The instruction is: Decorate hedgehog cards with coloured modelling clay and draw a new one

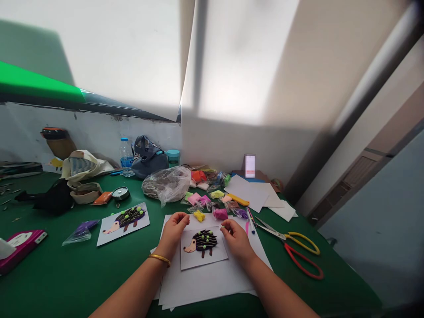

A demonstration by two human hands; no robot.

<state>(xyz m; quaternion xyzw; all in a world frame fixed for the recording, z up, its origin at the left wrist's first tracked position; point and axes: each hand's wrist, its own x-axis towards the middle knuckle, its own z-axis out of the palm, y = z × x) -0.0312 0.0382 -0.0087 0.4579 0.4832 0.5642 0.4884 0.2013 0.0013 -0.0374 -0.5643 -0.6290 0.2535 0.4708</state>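
A white card [192,261] with a clay hedgehog [206,240] lies on a stack of white paper [185,289] in front of me. The hedgehog has a dark body with light stripes, a pale face, brown legs and several light green balls on its back. My left hand [175,229] is beside the card's upper left corner, its fingers curled to a pinch; whatever is in them is hidden. At the card's upper right, my right hand [236,238] pinches thumb and forefinger together, perhaps on a tiny greenish bit. Yellow clay [199,216] sits just beyond the card.
Large scissors [286,238] lie spread on the right, near some pens [251,221]. A second hedgehog card [124,223] is at left, beside bagged purple clay [82,227]. Behind are clay packets [205,198], a plastic bag [168,183], a water bottle [126,159] and loose paper [255,192].
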